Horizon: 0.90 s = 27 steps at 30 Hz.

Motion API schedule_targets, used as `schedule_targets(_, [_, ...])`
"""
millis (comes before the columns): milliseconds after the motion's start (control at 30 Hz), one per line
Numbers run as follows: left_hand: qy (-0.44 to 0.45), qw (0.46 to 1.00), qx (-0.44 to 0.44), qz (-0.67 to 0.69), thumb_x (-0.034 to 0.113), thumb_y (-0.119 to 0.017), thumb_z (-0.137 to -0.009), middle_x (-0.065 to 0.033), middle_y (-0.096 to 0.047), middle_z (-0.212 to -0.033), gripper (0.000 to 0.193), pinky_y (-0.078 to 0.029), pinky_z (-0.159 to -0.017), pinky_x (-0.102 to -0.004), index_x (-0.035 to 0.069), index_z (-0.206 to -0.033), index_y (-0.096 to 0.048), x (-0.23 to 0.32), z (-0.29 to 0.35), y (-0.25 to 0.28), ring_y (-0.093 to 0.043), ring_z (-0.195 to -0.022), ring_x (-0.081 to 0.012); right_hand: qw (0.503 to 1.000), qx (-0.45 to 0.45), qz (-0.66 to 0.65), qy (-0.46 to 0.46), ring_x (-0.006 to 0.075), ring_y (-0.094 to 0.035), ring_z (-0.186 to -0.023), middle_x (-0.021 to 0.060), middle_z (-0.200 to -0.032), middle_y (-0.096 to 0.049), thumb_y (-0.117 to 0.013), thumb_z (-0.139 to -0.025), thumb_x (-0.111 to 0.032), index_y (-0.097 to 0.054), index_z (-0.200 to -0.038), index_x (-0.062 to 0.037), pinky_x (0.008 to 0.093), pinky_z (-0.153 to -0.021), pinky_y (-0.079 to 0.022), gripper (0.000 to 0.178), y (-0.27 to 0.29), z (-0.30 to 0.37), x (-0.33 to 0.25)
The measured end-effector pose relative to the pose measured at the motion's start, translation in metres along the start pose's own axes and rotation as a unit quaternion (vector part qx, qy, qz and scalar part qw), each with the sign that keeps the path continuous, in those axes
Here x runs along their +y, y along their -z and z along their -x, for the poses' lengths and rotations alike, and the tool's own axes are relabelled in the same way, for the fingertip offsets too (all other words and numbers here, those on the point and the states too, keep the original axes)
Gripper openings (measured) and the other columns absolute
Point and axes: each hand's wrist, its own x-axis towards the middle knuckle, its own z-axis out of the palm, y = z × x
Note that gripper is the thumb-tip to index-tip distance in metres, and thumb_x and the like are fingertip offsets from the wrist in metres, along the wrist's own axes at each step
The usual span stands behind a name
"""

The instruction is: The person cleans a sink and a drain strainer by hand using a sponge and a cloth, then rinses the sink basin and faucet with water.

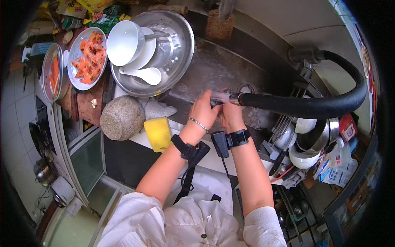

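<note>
Over the sink (193,84), my left hand (203,110) and my right hand (231,115) are close together under the black flexible tap (284,105). A stream of water (222,96) runs from its metal nozzle between them. My left thumb and fingers are bent around something small and dark, too hidden to name. The right fingers curl in at the same spot, partly covered by nozzle and water. To the far left, a large steel basin (181,61) holds a white bowl (123,43), a white plate (145,53) and a white soup spoon (149,75).
A yellow sponge (158,134) and a round stone pot (122,118) stand left of my left forearm. Beyond are a plate of cooked shrimp (102,74) and a cutting board (88,108). White bowls (303,158) and a dish rack (284,133) stand at right.
</note>
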Motion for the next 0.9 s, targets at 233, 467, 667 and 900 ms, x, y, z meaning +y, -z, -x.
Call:
schedule_targets(233, [-0.031,0.992,0.017,0.125,0.008,-0.073,-0.068,-0.0146,-0.050,-0.108,0.056,-0.048,-0.063,-0.0244,0.002,-0.116,-0.047,-0.001,-0.002,0.020,-0.055,-0.064,-0.0124,0.996,0.040,0.052,0.053,0.0160,-0.050,-0.089,0.0050,-0.096,-0.054,-0.047,-0.082,0.006,-0.054,-0.098,-0.0053,0.0291,-0.077,-0.042,0.020,0.005,-0.010,0.008])
schedule_targets(467, [0.004,0.981,-0.027,0.194,0.014,-0.064,-0.080,-0.0120,-0.052,-0.109,0.045,-0.050,-0.057,-0.0260,0.002,-0.118,-0.045,-0.031,-0.010,-0.007,-0.056,-0.067,-0.0111,0.996,0.052,0.038,0.060,0.0138,-0.055,-0.079,0.0035,-0.091,-0.059,-0.054,-0.088,-0.007,-0.058,-0.093,-0.0067,0.0283,-0.066,-0.047,0.007,0.002,-0.010,0.019])
schedule_targets(667, [0.072,0.957,-0.121,0.252,0.021,-0.056,-0.087,-0.0112,-0.053,-0.110,0.040,-0.053,-0.058,-0.0282,0.003,-0.120,-0.043,-0.024,-0.006,-0.007,-0.059,-0.082,-0.0148,0.983,0.103,0.146,0.041,0.0123,-0.053,-0.076,0.0022,-0.087,-0.058,-0.058,-0.089,-0.022,-0.059,-0.090,-0.0049,0.0283,-0.063,-0.044,0.017,0.006,-0.014,0.014])
schedule_targets(900, [0.133,0.902,-0.168,0.375,0.024,-0.052,-0.090,-0.0091,-0.054,-0.103,0.036,-0.055,-0.062,-0.0315,0.004,-0.119,-0.045,-0.015,-0.003,0.000,-0.057,-0.087,-0.0176,0.994,0.070,0.073,0.039,0.0125,-0.045,-0.072,0.0017,-0.077,-0.050,-0.049,-0.093,-0.035,-0.051,-0.083,-0.0071,0.0296,-0.062,-0.038,0.030,-0.007,-0.006,0.003])
